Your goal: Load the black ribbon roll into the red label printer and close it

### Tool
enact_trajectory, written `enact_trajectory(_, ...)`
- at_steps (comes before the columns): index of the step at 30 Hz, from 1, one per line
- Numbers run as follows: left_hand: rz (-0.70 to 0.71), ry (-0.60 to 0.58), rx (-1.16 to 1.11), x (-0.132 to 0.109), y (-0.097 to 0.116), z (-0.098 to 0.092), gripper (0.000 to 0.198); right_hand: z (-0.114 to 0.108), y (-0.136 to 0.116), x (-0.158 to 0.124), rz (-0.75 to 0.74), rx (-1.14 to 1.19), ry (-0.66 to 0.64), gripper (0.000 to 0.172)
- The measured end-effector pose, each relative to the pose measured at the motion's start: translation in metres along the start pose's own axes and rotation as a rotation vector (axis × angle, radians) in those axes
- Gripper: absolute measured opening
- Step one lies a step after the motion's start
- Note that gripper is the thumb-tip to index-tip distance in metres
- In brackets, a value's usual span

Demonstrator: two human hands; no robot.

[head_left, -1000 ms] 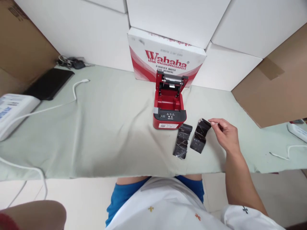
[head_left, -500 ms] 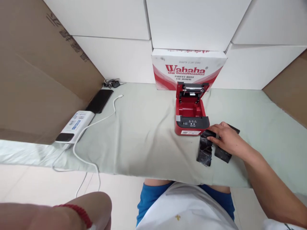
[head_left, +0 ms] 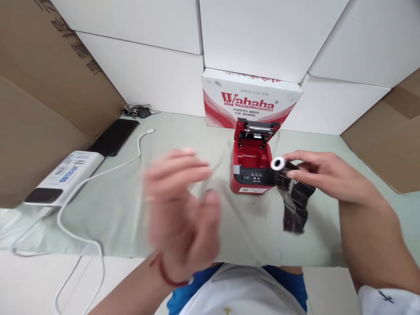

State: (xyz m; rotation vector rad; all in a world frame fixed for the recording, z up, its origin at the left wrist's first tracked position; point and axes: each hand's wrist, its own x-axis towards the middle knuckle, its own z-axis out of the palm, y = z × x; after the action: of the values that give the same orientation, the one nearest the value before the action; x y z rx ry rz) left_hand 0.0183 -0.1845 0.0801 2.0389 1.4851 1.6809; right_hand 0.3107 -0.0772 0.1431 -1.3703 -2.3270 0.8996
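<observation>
Pale green cloth (head_left: 183, 135) spreads under an open red printer (head_left: 253, 179), with a white-and-red carton (head_left: 249, 98) standing behind. Just right of the printer's front, a slim black roll (head_left: 288, 165) sits pinched between the thumb and fingers of the right hand (head_left: 331, 175). The roll lies roughly crosswise, its hollow white end (head_left: 273, 165) pointing left, away from the palm; a crumpled black strip (head_left: 293, 214) hangs below, its long axis running toward the person's body. The left hand (head_left: 182, 210), blurred and farther from the roll, hovers left, fingers loosely spread, gripping nothing visible.
</observation>
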Motion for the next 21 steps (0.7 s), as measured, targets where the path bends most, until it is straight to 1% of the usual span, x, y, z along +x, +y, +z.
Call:
enact_trajectory(2,0.161,0.008,0.067,-0.007,-0.005,0.014,0.033,0.021,-0.005,0.031,-0.037,-0.106,0.049,0.042)
enact_trajectory(3,0.258,-0.014,0.111,-0.011,-0.009,0.021,0.035,0.031,-0.007,0.045,-0.058,-0.186,0.077,0.038)
enact_trajectory(4,0.355,-0.066,0.153,-0.014,-0.012,0.028,0.037,0.040,-0.010,0.058,-0.070,-0.271,0.089,0.037)
enact_trajectory(6,0.468,-0.138,0.229,-0.019,-0.020,0.040,0.038,0.055,-0.017,0.076,-0.057,-0.433,0.072,0.037)
enact_trajectory(7,0.502,-0.162,0.262,-0.020,-0.024,0.045,0.037,0.060,-0.021,0.082,-0.036,-0.500,0.049,0.037)
enact_trajectory(9,0.532,-0.196,0.317,-0.019,-0.033,0.051,0.037,0.066,-0.027,0.091,0.008,-0.606,0.006,0.037)
enact_trajectory(12,0.559,-0.208,0.347,-0.014,-0.044,0.057,0.033,0.070,-0.031,0.101,0.035,-0.700,-0.010,0.036)
enact_trajectory(15,0.605,-0.187,0.308,-0.010,-0.055,0.061,0.027,0.072,-0.027,0.108,0.036,-0.728,-0.015,0.032)
enact_trajectory(17,0.614,-0.182,0.271,-0.010,-0.060,0.063,0.027,0.072,-0.024,0.109,0.030,-0.696,-0.016,0.032)
enact_trajectory(19,0.599,-0.184,0.248,-0.012,-0.063,0.063,0.029,0.067,-0.025,0.102,-0.044,-0.591,-0.018,0.035)
enact_trajectory(21,0.571,-0.182,0.239,-0.016,-0.064,0.061,0.032,0.057,-0.030,0.090,-0.198,-0.407,-0.022,0.033)
